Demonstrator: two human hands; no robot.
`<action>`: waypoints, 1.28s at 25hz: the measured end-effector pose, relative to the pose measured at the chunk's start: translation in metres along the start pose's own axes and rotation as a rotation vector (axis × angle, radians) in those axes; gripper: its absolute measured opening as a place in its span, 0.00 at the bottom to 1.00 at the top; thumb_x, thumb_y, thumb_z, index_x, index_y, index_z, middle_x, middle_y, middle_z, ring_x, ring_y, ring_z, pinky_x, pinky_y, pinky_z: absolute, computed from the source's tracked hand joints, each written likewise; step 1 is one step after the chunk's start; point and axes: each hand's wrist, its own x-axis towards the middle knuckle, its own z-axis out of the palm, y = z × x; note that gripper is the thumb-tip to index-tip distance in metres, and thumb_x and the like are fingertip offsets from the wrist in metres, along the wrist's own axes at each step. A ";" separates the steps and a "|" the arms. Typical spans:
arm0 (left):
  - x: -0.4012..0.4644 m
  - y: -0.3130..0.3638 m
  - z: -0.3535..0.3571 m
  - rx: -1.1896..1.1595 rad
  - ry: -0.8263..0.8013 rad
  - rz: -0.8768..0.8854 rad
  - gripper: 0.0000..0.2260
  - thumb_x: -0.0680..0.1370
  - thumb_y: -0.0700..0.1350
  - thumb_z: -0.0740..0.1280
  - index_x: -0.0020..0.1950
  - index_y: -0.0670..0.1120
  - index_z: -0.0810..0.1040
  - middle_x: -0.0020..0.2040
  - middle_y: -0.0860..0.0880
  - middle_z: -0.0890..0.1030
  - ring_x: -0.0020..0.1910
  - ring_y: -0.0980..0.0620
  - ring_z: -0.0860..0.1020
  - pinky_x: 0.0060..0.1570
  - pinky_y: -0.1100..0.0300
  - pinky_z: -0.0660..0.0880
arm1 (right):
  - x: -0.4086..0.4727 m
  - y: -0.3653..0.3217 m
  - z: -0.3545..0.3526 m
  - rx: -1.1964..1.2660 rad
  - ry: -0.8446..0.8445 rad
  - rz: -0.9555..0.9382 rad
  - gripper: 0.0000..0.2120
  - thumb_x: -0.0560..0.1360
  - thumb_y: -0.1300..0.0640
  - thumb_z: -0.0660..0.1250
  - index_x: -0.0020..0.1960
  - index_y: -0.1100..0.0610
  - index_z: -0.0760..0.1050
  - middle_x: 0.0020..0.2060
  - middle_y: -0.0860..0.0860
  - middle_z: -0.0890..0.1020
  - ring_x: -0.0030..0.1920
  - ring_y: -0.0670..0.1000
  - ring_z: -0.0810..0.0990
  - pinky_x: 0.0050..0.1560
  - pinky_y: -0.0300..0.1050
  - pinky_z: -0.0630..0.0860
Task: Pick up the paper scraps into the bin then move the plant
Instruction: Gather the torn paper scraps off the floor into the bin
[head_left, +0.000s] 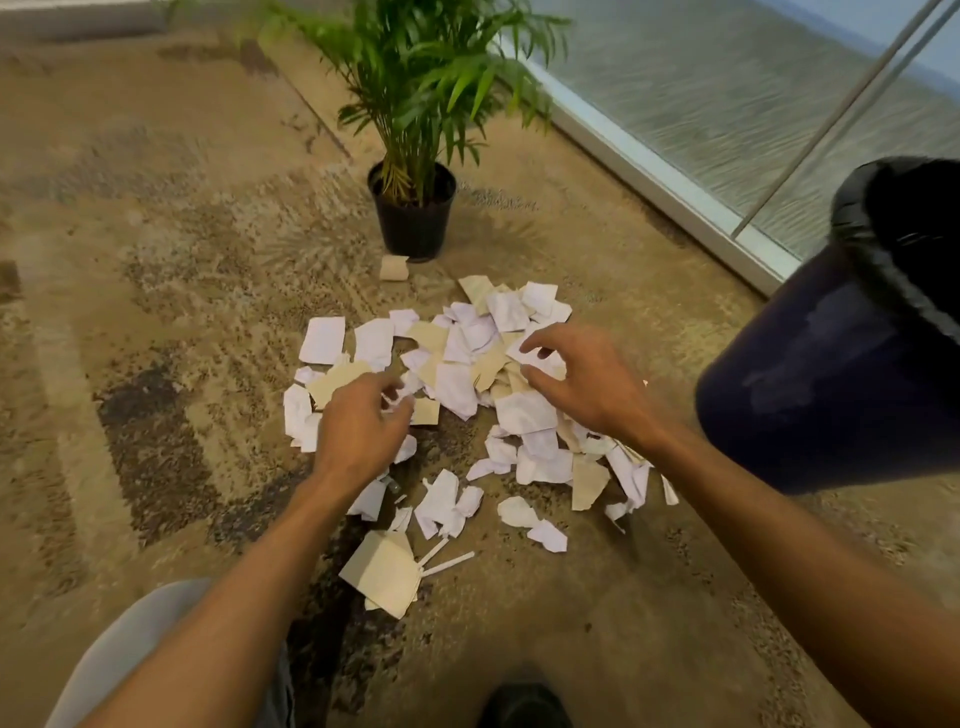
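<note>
Dozens of white and tan paper scraps (467, 395) lie heaped on the patterned carpet (156, 260) under both hands: the left hand (363, 426) hovers with fingers loosely curled at the heap's left edge, the right hand (587, 379) hovers spread and clawed above its middle, neither plainly holding a scrap yet. Risk, as judged: a loose two-handed scoop sheds small pieces on the way to the dark blue lined bin (831, 374), just right of the right hand, and one stray tan scrap (393, 267) beyond the fingertips, against the potted palm (415, 208), is easily missed. Setting: mottled brown carpet, frosted glass wall (727, 104) beyond the bin.
</note>
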 end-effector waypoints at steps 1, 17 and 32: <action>0.004 0.000 0.008 0.012 -0.011 0.032 0.14 0.77 0.49 0.67 0.59 0.44 0.79 0.52 0.47 0.82 0.48 0.48 0.78 0.44 0.56 0.73 | 0.005 0.002 0.008 -0.030 -0.016 0.007 0.13 0.76 0.48 0.68 0.59 0.50 0.78 0.56 0.47 0.82 0.55 0.47 0.79 0.56 0.49 0.75; 0.052 0.017 0.071 0.002 -0.031 -0.222 0.20 0.68 0.57 0.74 0.55 0.47 0.80 0.56 0.48 0.77 0.60 0.44 0.68 0.50 0.52 0.57 | 0.048 0.036 0.059 -0.348 -0.108 0.160 0.27 0.71 0.37 0.68 0.63 0.53 0.77 0.50 0.54 0.84 0.51 0.58 0.81 0.49 0.50 0.78; -0.010 0.011 -0.019 -0.523 0.078 -0.315 0.15 0.72 0.46 0.74 0.39 0.35 0.75 0.27 0.53 0.65 0.26 0.55 0.60 0.30 0.59 0.61 | 0.020 -0.005 0.029 0.212 0.350 0.069 0.09 0.76 0.54 0.68 0.51 0.55 0.84 0.45 0.44 0.85 0.41 0.36 0.79 0.44 0.30 0.72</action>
